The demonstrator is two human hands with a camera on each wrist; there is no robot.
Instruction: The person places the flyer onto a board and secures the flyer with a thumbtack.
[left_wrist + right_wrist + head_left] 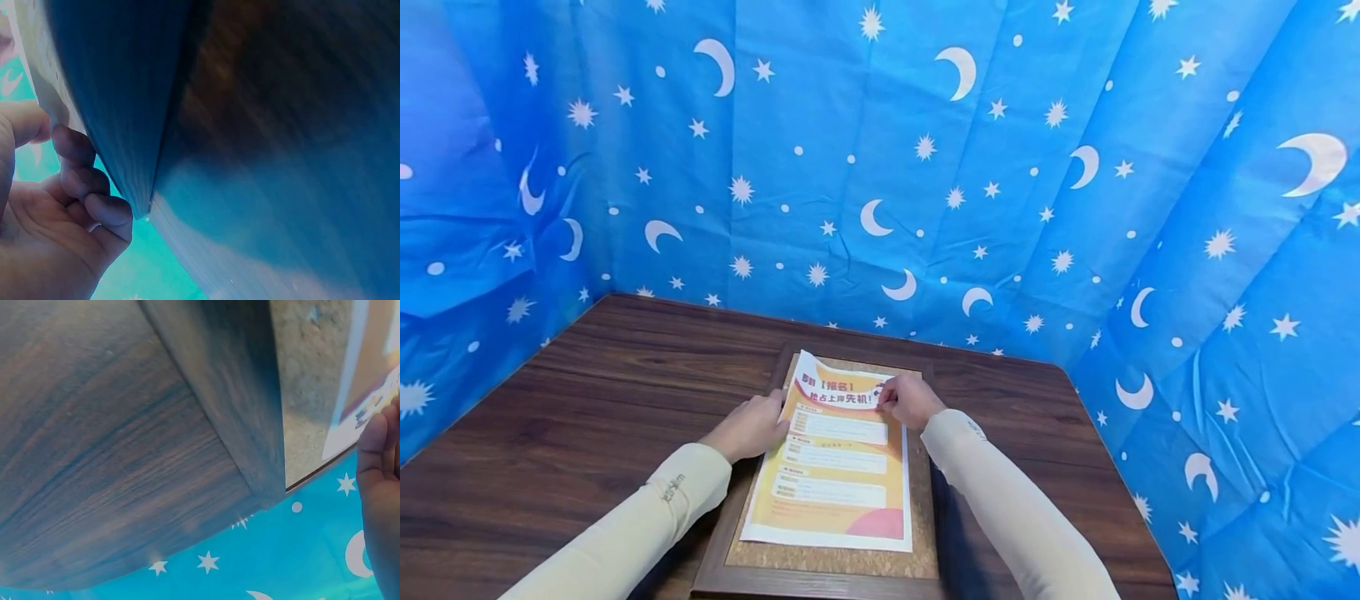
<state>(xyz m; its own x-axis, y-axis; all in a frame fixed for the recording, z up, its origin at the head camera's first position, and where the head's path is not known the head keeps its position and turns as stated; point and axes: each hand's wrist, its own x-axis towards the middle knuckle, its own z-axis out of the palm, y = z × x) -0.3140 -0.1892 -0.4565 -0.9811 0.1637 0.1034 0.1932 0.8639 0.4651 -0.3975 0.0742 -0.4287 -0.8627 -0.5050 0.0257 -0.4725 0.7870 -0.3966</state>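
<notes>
A yellow-and-white printed poster (838, 454) lies on a wood-framed cork board (850, 562), with its upper left corner curled up. My left hand (751, 427) is at the poster's upper left edge, thumb and finger pinching there. In the left wrist view its other fingers (84, 178) curl beside the board's frame (125, 106). My right hand (912, 402) has its fingertips together on the poster's upper right part. Whatever lies under those fingertips is hidden. The right wrist view shows only part of this hand (381, 462), with curled fingers over the print.
The board lies on a dark wooden table (647, 392). Behind and around the table hangs a blue curtain (820, 183) patterned with white moons and stars. A small pale spot (314, 312) shows on the bare cork beside the poster in the right wrist view.
</notes>
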